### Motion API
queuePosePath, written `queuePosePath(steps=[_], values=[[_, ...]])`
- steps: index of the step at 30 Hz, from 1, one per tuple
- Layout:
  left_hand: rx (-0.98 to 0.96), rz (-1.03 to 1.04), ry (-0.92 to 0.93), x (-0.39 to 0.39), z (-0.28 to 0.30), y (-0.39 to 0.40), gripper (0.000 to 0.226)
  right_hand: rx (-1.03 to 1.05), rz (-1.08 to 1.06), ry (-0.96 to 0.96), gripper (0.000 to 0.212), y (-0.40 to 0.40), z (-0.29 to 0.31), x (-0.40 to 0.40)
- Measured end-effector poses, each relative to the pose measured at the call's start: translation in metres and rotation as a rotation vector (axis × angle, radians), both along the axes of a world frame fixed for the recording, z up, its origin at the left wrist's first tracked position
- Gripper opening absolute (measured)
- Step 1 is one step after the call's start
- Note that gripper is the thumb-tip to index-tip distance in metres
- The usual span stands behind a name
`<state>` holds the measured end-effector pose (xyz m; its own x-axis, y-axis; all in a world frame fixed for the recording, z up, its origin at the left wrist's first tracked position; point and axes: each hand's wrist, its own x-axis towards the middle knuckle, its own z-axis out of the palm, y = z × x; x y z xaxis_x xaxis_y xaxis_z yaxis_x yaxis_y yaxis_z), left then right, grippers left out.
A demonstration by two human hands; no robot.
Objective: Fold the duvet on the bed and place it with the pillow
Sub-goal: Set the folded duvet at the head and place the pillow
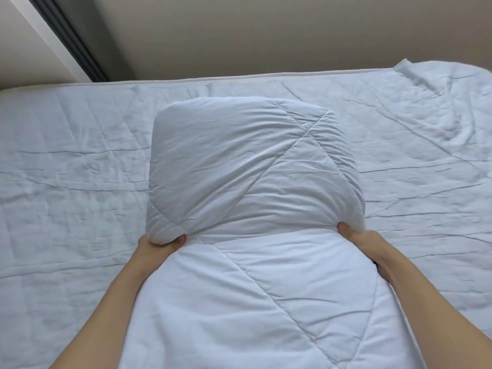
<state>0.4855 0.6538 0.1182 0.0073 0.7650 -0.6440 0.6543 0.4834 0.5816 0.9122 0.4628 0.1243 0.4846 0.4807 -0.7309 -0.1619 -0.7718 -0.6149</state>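
Note:
A white quilted duvet (247,166) lies folded into a thick bundle in the middle of the bed, its upper part doubled over towards me. My left hand (157,245) grips the bundle's near left corner, thumb on top. My right hand (356,239) grips the near right corner the same way. The lower part of the duvet (253,302) hangs down between my forearms. No pillow is in view.
The bed (66,161) is covered by a wrinkled white quilted sheet and spreads to both sides. Its far edge meets a beige wall (266,35). A dark vertical frame (72,41) runs down at the upper left. A loose sheet corner (404,67) sticks up at the far right.

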Motion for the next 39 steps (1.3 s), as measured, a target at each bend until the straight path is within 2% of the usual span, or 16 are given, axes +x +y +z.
queuePosePath(steps=[2,3,5,10,13,17,20,25,29,33,39], values=[[0.008,-0.012,0.029,0.005,0.002,-0.001,0.09,0.016,0.012,0.005,0.104,0.001,0.0,-0.001],[0.009,-0.005,0.049,0.005,0.003,-0.002,0.082,0.029,0.014,0.012,0.097,0.001,-0.002,-0.002],[-0.002,0.027,0.059,0.004,0.007,-0.005,0.082,0.037,0.019,0.019,0.082,0.0,-0.002,-0.004],[-0.009,0.153,-0.022,-0.003,0.044,-0.03,0.079,0.057,-0.016,0.0,0.074,-0.015,0.015,-0.012],[0.02,0.194,-0.094,-0.012,0.076,-0.047,0.066,0.095,-0.028,-0.017,0.086,-0.024,0.033,-0.02],[0.047,0.209,-0.161,-0.027,0.123,-0.072,0.048,0.106,-0.009,-0.035,0.081,-0.036,0.061,-0.037],[0.078,0.216,-0.176,-0.052,0.156,-0.088,0.034,0.125,-0.007,-0.017,0.066,-0.048,0.076,-0.06],[0.107,0.239,-0.176,-0.127,0.205,-0.106,0.036,0.126,0.006,0.019,0.055,-0.054,0.099,-0.136],[0.156,0.277,-0.155,-0.208,0.231,-0.11,0.031,0.171,0.042,0.071,0.056,-0.036,0.123,-0.218],[0.178,0.319,-0.153,-0.308,0.238,-0.1,0.038,0.224,0.101,0.024,0.037,-0.004,0.146,-0.309],[0.184,0.31,-0.162,-0.464,0.234,-0.051,0.043,0.262,0.091,0.072,0.033,0.044,0.149,-0.464]])
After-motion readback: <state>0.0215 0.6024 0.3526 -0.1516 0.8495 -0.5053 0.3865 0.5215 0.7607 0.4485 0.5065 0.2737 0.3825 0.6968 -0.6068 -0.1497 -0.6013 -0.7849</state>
